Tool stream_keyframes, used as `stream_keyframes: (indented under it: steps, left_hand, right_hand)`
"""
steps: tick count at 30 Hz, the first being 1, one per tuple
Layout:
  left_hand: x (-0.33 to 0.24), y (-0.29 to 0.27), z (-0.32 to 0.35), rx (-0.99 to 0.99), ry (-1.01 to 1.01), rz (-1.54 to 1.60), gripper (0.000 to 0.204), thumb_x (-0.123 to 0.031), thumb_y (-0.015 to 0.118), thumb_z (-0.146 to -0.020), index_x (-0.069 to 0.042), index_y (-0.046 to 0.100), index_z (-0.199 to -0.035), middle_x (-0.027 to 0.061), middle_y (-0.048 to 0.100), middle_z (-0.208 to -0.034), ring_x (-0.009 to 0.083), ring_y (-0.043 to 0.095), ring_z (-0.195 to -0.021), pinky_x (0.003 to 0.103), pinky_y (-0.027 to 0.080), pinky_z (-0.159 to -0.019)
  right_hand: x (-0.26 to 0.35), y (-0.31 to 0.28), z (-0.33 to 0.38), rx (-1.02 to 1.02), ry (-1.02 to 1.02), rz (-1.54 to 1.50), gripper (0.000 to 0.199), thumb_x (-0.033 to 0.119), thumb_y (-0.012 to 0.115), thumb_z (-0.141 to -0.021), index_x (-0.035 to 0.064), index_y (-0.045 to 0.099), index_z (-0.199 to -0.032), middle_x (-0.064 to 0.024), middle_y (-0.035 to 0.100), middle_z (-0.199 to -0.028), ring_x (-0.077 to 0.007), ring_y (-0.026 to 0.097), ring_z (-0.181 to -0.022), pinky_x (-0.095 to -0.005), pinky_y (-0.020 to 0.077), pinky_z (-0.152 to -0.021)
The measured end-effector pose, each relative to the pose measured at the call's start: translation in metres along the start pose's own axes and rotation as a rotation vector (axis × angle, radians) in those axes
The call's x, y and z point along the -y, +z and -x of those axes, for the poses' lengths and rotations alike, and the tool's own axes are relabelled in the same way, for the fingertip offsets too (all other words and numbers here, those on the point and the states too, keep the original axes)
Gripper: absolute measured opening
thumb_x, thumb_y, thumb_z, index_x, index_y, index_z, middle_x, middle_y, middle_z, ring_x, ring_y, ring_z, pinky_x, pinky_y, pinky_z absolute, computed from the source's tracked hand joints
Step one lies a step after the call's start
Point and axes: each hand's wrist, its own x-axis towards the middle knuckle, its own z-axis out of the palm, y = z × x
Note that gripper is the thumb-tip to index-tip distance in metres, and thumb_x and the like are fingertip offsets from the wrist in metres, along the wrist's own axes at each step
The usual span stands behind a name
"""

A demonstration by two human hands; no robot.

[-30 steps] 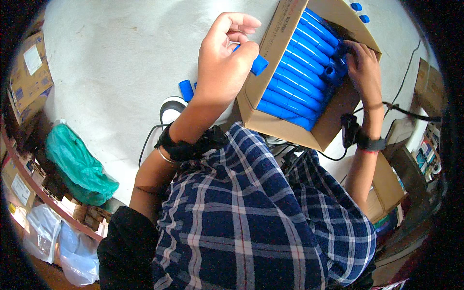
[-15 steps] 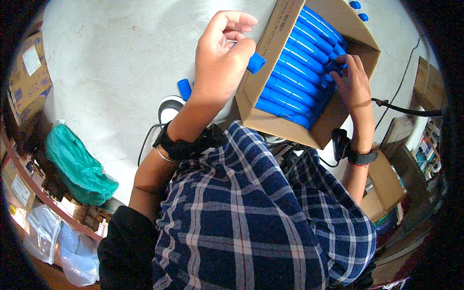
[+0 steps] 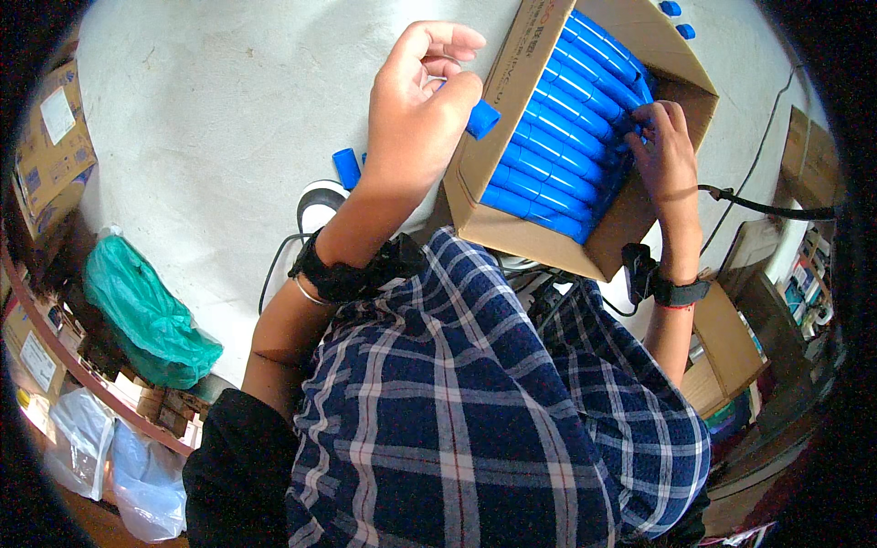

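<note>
An open cardboard box point(image 3: 471, 194) holds neat rows of blue pipe couplings point(image 3: 557, 137), short smooth plastic tubes laid end to end. Inside its right part, my right hand point(image 3: 665, 151) has thumb and fingers closed around a blue coupling at the end of a row; the fingers mostly cover it. My left hand point(image 3: 416, 100) hovers just left of the box, fingers curled. A blue pipe coupling point(image 3: 482, 120) sticks out below its thumb, held in the palm. Another blue coupling point(image 3: 347, 169) stands on the floor near my left wrist, with part of one more beside it.
Two blue pieces point(image 3: 678, 18) lie on the floor beyond the box. A shoe point(image 3: 320, 205) is beside my left forearm. A green plastic bag point(image 3: 151, 315) and clear bags point(image 3: 146, 479) are at left. A black strap point(image 3: 767, 205) and an open carton point(image 3: 726, 352) are at right.
My right hand has shifted slightly, and the coupling at its fingertips now sits closer in line with a row. The left hand stays nearly still with its coupling.
</note>
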Motion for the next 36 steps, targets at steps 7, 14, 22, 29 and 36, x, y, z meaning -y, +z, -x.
stream_keyframes:
  steps: [7,14,22,29,36]
  left_hand:
    - [-0.001,0.000,0.001,0.003,0.001,-0.007,0.031,0.001,0.053,-0.083,0.000,0.060,-0.113,0.0035,0.056,-0.105,0.0084,0.049,-0.090,0.023,0.042,-0.084]
    - [0.003,-0.003,0.004,-0.015,-0.008,-0.002,0.028,0.001,0.054,-0.084,0.000,0.059,-0.112,0.0027,0.056,-0.103,0.0078,0.050,-0.089,0.022,0.042,-0.080]
    - [-0.024,-0.020,-0.007,-0.075,0.008,-0.109,0.031,0.004,0.051,-0.081,0.000,0.057,-0.111,0.0048,0.055,-0.107,0.0117,0.050,-0.095,0.025,0.042,-0.087]
    - [-0.086,0.009,-0.026,0.080,0.084,-0.095,0.037,0.005,0.050,-0.078,-0.001,0.056,-0.114,0.0040,0.053,-0.106,0.0102,0.046,-0.091,0.024,0.040,-0.085]
    - [-0.074,0.105,-0.063,0.683,0.029,-0.365,0.042,0.012,0.046,-0.076,-0.002,0.055,-0.115,0.0031,0.054,-0.108,0.0121,0.051,-0.099,0.026,0.043,-0.090]
  right_hand:
    - [0.001,0.003,-0.002,-0.063,0.082,0.138,0.027,0.002,0.064,-0.085,0.0089,0.059,-0.110,-0.0136,0.063,-0.103,-0.0328,0.065,-0.094,-0.0416,0.0538,-0.078]
    - [-0.007,0.005,-0.007,-0.085,0.028,0.132,0.028,0.001,0.064,-0.084,0.0089,0.060,-0.110,-0.0126,0.066,-0.102,-0.0324,0.063,-0.097,-0.0416,0.0524,-0.082]
    - [-0.004,0.003,-0.016,-0.316,-0.021,0.065,0.032,-0.002,0.058,-0.080,0.0051,0.057,-0.111,-0.0138,0.062,-0.094,-0.0356,0.058,-0.093,-0.0443,0.0492,-0.083]
    - [0.022,-0.031,-0.008,-0.374,0.018,-0.203,0.026,0.007,0.060,-0.091,0.0027,0.061,-0.116,-0.0149,0.064,-0.099,-0.0325,0.062,-0.097,-0.0396,0.0510,-0.086]
    - [0.070,-0.015,0.010,0.008,0.088,-1.447,0.044,0.022,0.059,-0.099,0.0003,0.044,-0.135,-0.0104,0.067,-0.094,-0.0185,0.066,-0.080,-0.0321,0.0531,-0.073]
